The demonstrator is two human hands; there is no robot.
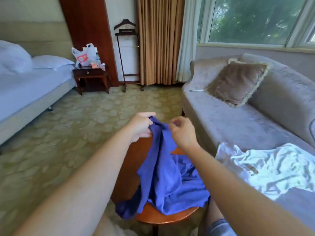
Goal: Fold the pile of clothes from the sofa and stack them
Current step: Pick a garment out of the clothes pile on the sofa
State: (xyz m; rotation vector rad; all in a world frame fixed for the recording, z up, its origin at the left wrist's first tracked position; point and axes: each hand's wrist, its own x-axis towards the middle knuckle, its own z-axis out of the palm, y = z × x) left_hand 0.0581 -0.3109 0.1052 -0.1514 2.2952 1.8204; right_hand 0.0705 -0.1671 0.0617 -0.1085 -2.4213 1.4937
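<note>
Both bare forearms reach forward, raised. The left hand point(142, 126) pinches the blue garment point(163, 167) at its top; just right of that grip, the right hand point(182, 132) curls, its contact blurred.

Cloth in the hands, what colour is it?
The cloth is plain blue-violet, best seen in the head view.

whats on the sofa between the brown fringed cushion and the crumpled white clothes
Nothing: the head view shows bare grey sofa seat between the brown fringed cushion and the crumpled white clothes.

Blue-violet garment point(167, 178) on a reddish-brown table point(163, 217) — white clothes point(272, 167), grey sofa point(238, 120), brown cushion point(237, 81).
</note>
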